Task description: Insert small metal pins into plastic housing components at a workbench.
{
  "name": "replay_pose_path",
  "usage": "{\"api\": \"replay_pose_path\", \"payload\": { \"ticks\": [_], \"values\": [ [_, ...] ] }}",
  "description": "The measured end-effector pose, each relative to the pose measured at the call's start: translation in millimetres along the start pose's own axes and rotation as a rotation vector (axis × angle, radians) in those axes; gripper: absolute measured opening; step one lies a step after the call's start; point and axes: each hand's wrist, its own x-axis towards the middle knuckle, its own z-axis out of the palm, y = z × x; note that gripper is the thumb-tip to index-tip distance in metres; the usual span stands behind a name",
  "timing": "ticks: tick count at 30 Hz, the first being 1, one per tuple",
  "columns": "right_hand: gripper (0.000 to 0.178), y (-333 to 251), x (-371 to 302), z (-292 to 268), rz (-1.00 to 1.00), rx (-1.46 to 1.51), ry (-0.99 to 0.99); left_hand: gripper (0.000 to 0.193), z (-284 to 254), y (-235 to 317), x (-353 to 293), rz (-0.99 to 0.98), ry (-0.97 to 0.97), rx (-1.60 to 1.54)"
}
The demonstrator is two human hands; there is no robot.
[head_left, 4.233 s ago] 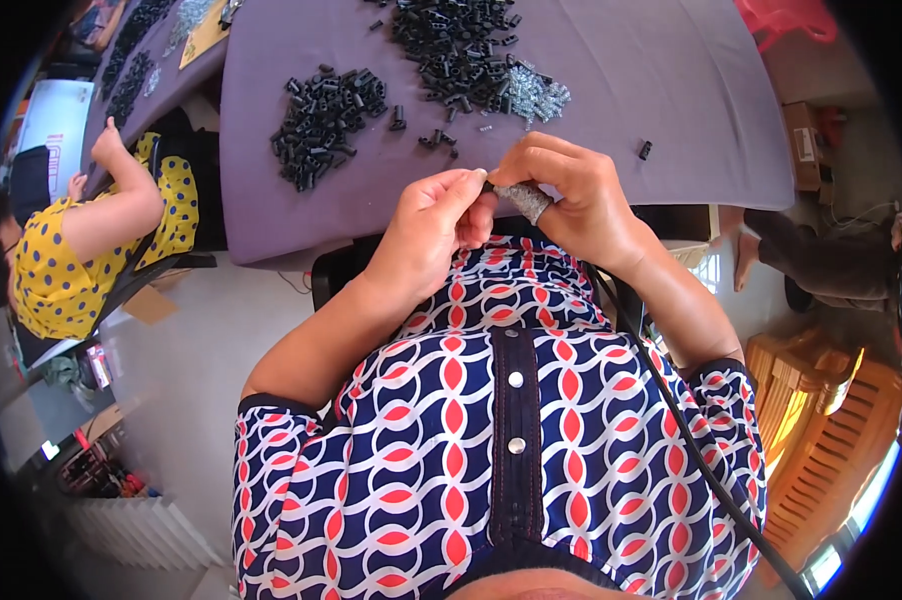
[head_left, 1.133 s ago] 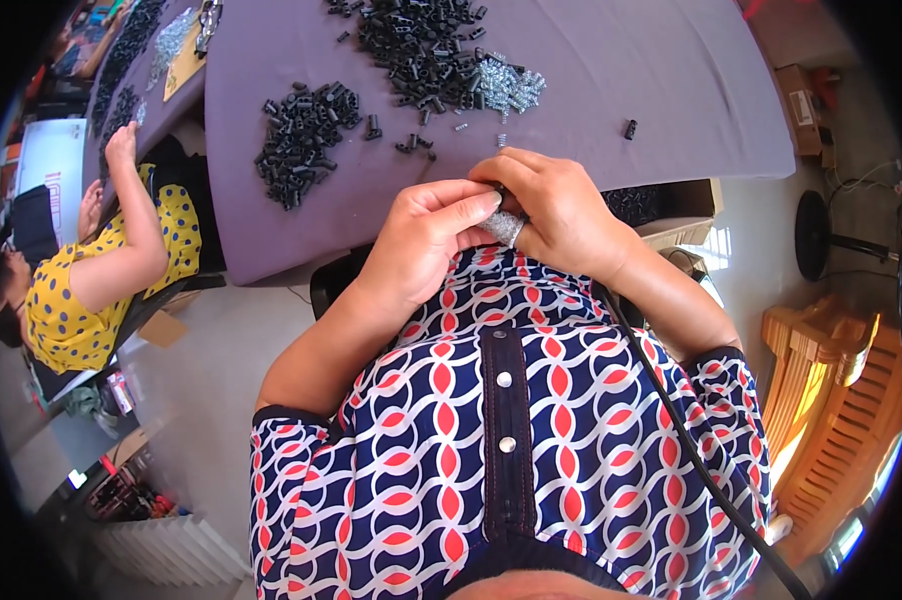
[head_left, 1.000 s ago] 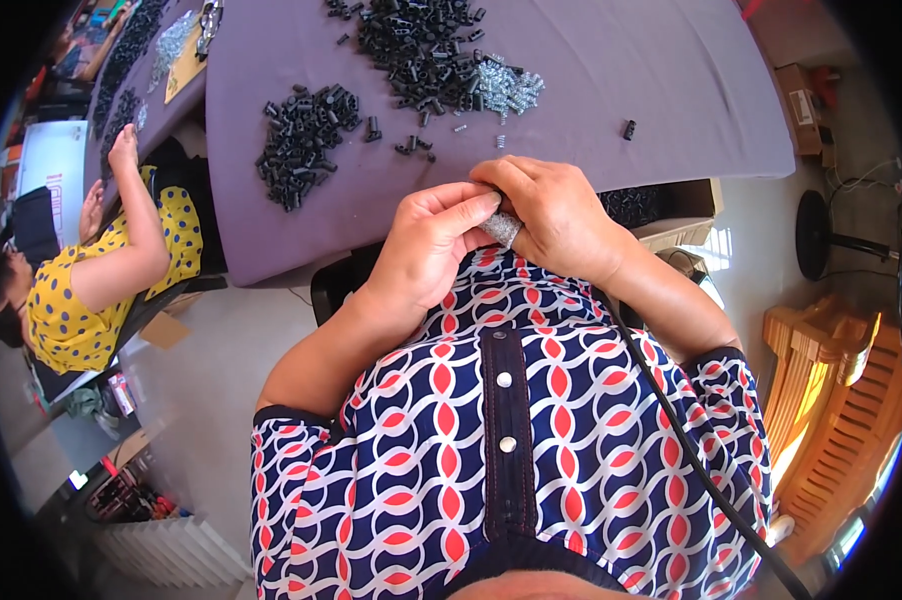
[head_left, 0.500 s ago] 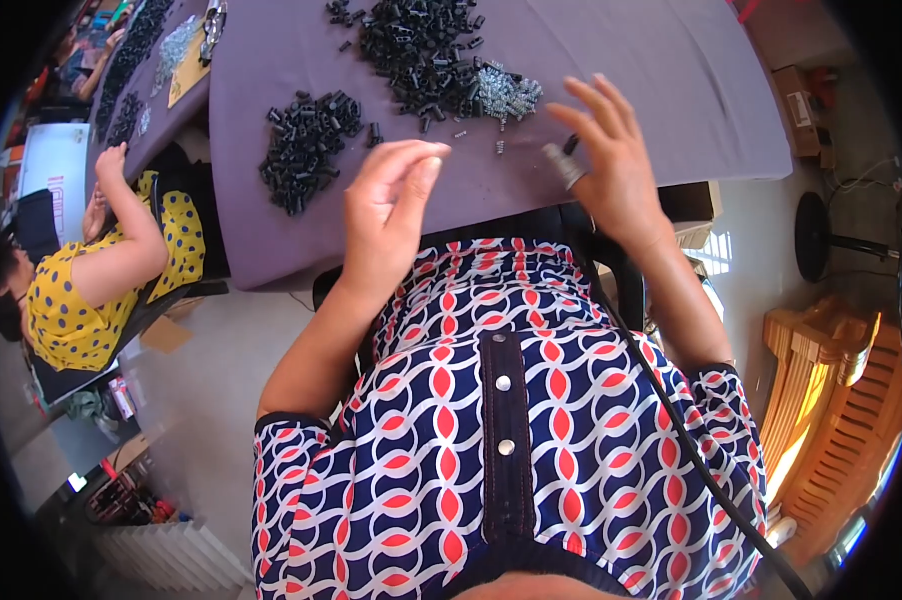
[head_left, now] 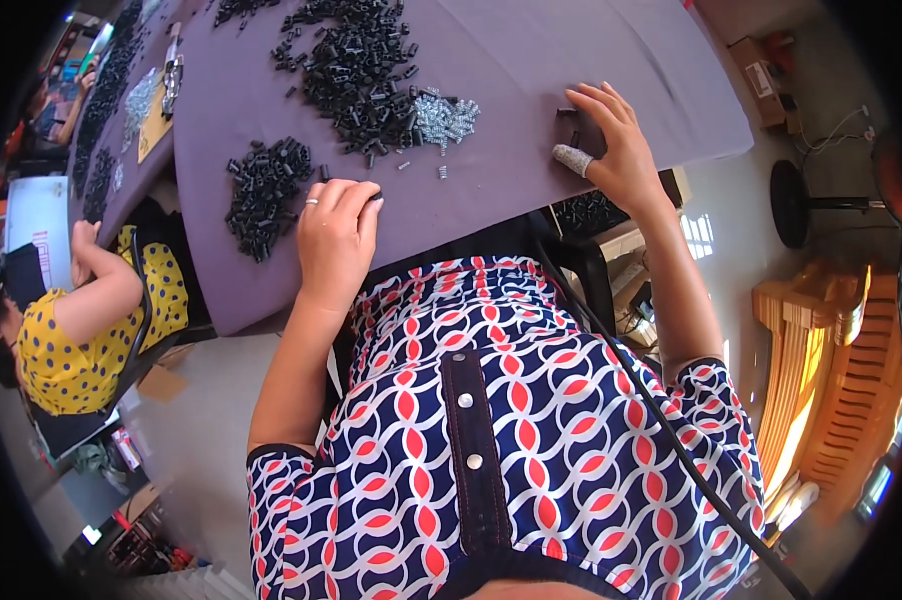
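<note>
My left hand (head_left: 333, 240), with a ring on one finger, is closed near the table's front edge. At its fingertips shows the dark end of a small black part (head_left: 376, 196), mostly hidden by the fingers. To the right, my right hand (head_left: 619, 155) is open over the table, thumb and fingers apart, and the thumb is wrapped in a greyish covering. Beside its fingertips is a small black cylinder (head_left: 568, 112), perhaps touched by them. A second black piece (head_left: 574, 138) lies between thumb and fingers.
A small heap of black cylinders (head_left: 263, 195) lies left of a larger black heap (head_left: 346, 80). Small metal springs (head_left: 446, 118) adjoin the larger one. A box of black parts (head_left: 593, 210) stands below the table edge. A person in yellow (head_left: 76, 330) sits at the left.
My left hand has come down toward the table, beside the smaller heap, its fingers now curled over. My right hand has shifted next to the loose black pieces. The whole view has turned slightly.
</note>
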Motion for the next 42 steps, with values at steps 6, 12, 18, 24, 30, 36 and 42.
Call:
{"api": "replay_pose_path", "payload": {
  "ticks": [6, 12, 18, 24, 30, 36, 42],
  "values": [
    [0.048, -41.5, -1.4, 4.5, -0.221, 0.141, 0.051, 0.008, 5.2, 3.5, -0.6, -0.036, 0.054, -0.076],
    [0.044, -85.6, 10.6, 39.8, -0.398, 0.212, -0.123, 0.01, 3.1, 8.0, -3.3, -0.06, 0.088, -0.09],
    [0.037, -90.7, 11.1, 53.8, -0.315, 0.169, -0.122, 0.01, 8.2, -0.4, -12.9, -0.084, 0.11, -0.124],
    [0.038, -89.2, 6.7, 51.7, -0.296, 0.142, -0.097, 0.01, 8.5, -0.6, -15.5, -0.089, 0.132, -0.154],
    [0.044, -100.5, 9.4, 52.6, -0.394, 0.047, -0.1, 0.01, 12.5, -3.3, -18.9, -0.087, 0.141, -0.16],
    [0.045, -94.2, 8.3, 57.2, -0.358, 0.129, -0.03, 0.011, 12.5, -3.4, -18.4, -0.077, 0.137, -0.148],
    [0.034, -93.6, 13.2, 62.2, -0.315, 0.18, -0.065, 0.012, 14.1, -4.3, -18.4, -0.086, 0.122, -0.141]
  ]
}}
